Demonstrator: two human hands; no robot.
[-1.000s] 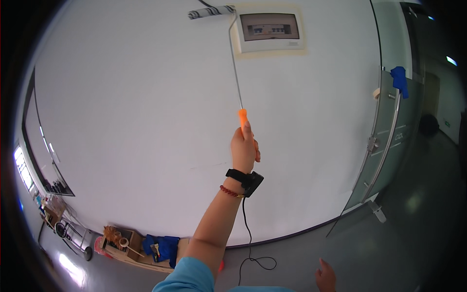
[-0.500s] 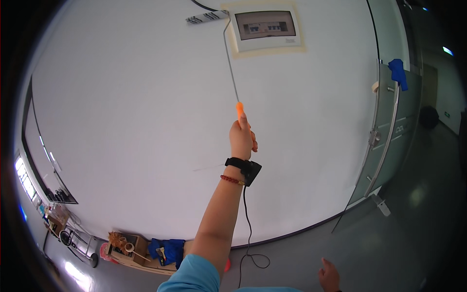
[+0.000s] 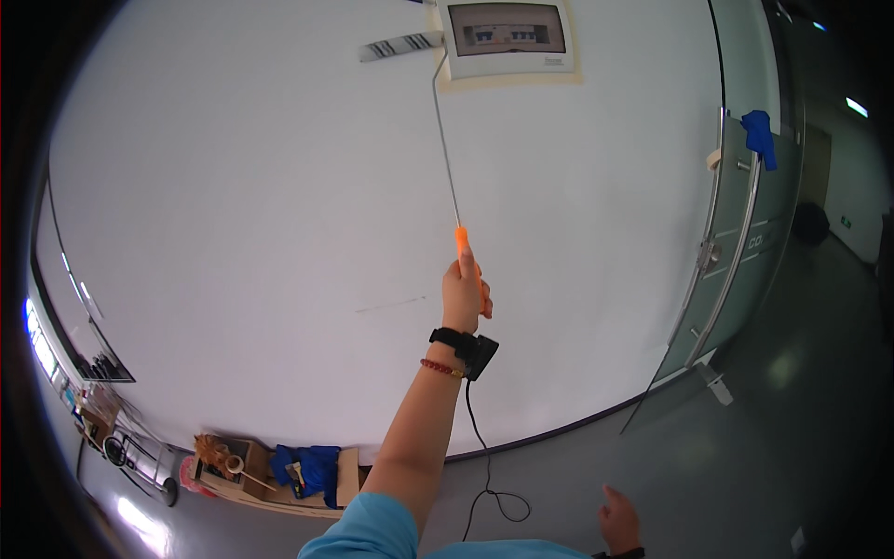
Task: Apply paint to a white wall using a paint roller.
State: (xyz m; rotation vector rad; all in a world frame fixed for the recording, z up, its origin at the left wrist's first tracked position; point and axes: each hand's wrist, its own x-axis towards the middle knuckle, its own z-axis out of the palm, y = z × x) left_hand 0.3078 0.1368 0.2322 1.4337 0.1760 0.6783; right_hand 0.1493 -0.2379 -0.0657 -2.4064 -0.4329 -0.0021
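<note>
My left hand is closed around the orange handle of a paint roller, with the arm stretched up in front of the white wall. A thin metal rod runs up from the handle to the pale, dark-striped sleeve, which lies at or against the wall. Just right of the sleeve is a breaker box with a tinted cover, edged by pale masking tape. Low on the right, my right hand hangs over the floor, holding nothing visible, its fingers loosely apart and partly hidden.
A glass door with a long metal handle stands at the right, a blue cloth hanging on it. At lower left are a wooden box with blue fabric and a trolley. A black cable trails from my left wrist.
My left hand and the roller sit lower in the view, the sleeve having come down along the left side of the breaker box. The view has also shifted slightly. My right hand has moved a little left.
</note>
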